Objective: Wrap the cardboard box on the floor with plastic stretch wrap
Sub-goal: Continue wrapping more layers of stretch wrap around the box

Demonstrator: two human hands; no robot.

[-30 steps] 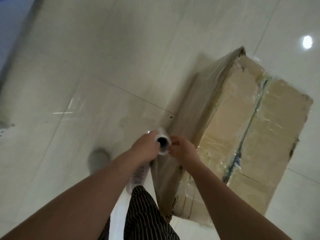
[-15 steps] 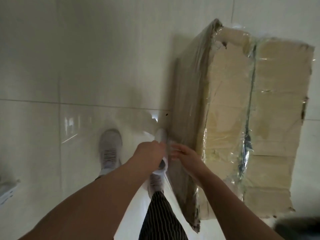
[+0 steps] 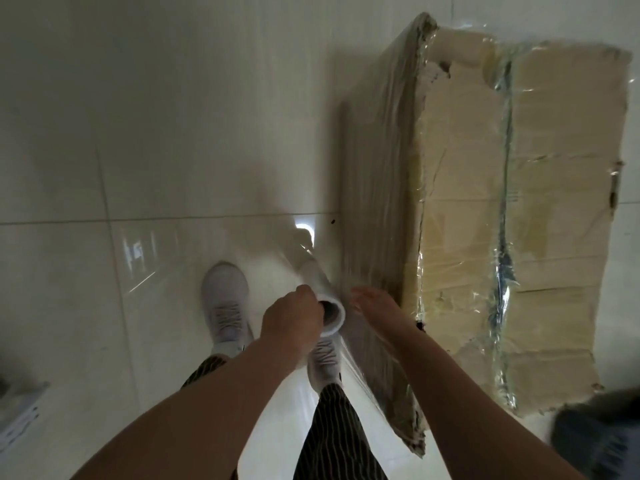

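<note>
A tall cardboard box [image 3: 464,209] stands on the tiled floor at the right, with clear film stretched over its left side and wrinkled on its torn top. My left hand [image 3: 292,315] grips the upper end of the white stretch wrap roll [image 3: 323,292], which stands upright next to the box's left side. Film runs from the roll along that side. My right hand [image 3: 375,304] sits just right of the roll with fingers extended against the film-covered side, blurred.
My two white shoes [image 3: 227,306] and striped trouser legs [image 3: 332,434] are on the pale glossy tiles left of the box. A dark blurred shape [image 3: 599,434] sits at the bottom right, and a light object [image 3: 17,414] at the left edge.
I have walked along the box's left side with the roll. The box now appears upright in view and both shoes show. My right hand has come off the roll's end.
</note>
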